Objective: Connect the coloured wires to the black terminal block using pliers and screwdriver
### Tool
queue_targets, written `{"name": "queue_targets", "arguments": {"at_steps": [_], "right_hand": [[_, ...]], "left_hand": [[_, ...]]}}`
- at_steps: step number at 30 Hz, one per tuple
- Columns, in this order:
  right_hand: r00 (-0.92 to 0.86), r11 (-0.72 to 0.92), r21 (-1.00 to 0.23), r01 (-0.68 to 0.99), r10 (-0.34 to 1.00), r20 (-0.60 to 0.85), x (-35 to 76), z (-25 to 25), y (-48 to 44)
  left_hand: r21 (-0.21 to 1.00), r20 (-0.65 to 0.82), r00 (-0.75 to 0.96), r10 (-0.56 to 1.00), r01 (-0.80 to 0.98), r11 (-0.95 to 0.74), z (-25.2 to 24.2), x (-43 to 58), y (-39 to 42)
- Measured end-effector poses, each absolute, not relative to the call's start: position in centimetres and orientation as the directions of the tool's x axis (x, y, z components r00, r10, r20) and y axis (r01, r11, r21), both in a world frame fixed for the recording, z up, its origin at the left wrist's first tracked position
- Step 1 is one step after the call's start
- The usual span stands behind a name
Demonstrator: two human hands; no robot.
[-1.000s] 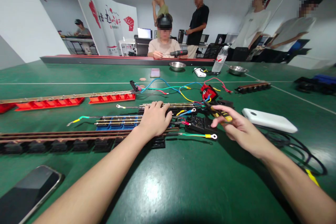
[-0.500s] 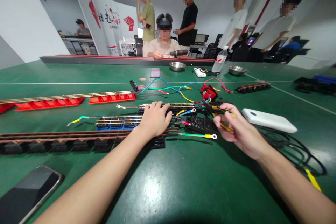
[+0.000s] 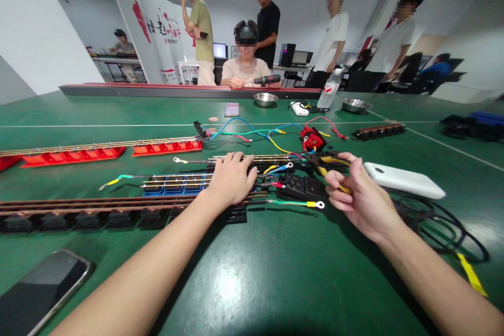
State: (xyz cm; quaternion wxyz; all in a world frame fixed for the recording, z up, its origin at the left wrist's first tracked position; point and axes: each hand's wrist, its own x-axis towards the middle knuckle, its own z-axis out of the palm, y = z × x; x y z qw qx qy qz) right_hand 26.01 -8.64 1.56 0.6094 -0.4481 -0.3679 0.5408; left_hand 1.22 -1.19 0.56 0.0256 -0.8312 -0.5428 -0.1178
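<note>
My left hand (image 3: 232, 178) lies palm down across the metal-rod strips, fingers stretched over the black strip (image 3: 271, 159) and the blue strip (image 3: 173, 184). In my right hand (image 3: 360, 199) are yellow-handled pliers (image 3: 328, 160), their handles apart. The dark jaws point left, at the wires by the right end of the black strip; what lies between them I cannot make out. Below them sits a black connector block (image 3: 297, 186). A green wire (image 3: 291, 202) with a ring terminal runs along the near side. Behind the jaws is a red connector block (image 3: 313, 139) with coloured wires.
A white power bank (image 3: 403, 179) and coiled black cable (image 3: 444, 226) lie right. A phone (image 3: 45, 294) is at near left. Red strips (image 3: 74, 156) stand behind, brown-railed strips (image 3: 98, 210) in front. A bottle (image 3: 329, 92) and metal bowl (image 3: 265, 100) are farther back. Across the table a person (image 3: 246, 63) sits.
My right hand has shifted slightly right and its pliers handles are spread wider. My left hand stays in place. The standing people in the background have moved left.
</note>
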Motion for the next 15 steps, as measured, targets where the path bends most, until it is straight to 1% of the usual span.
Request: {"name": "queue_targets", "arguments": {"at_steps": [3, 8, 10, 15], "right_hand": [[0.182, 0.041, -0.943, -0.331, 0.983, -0.021, 25.7, 1.3, -8.7], [0.233, 0.088, -0.884, -0.459, 0.972, -0.025, 25.4, 0.9, -8.6], [0.252, 0.085, -0.849, -0.522, 0.966, -0.059, 25.2, 1.1, -8.6], [0.331, 0.062, -0.751, -0.658, 0.919, -0.214, 24.9, 2.3, -8.7]], "left_hand": [[0.085, 0.220, 0.381, 0.898, 0.909, -0.407, 0.6, 1.2, -1.2], [0.086, 0.218, 0.381, 0.899, 0.910, -0.406, 0.6, 1.2, -1.2], [0.087, 0.217, 0.381, 0.899, 0.910, -0.406, 0.6, 1.2, -1.2], [0.088, 0.219, 0.384, 0.897, 0.908, -0.410, 0.6, 1.3, -1.2]]}}
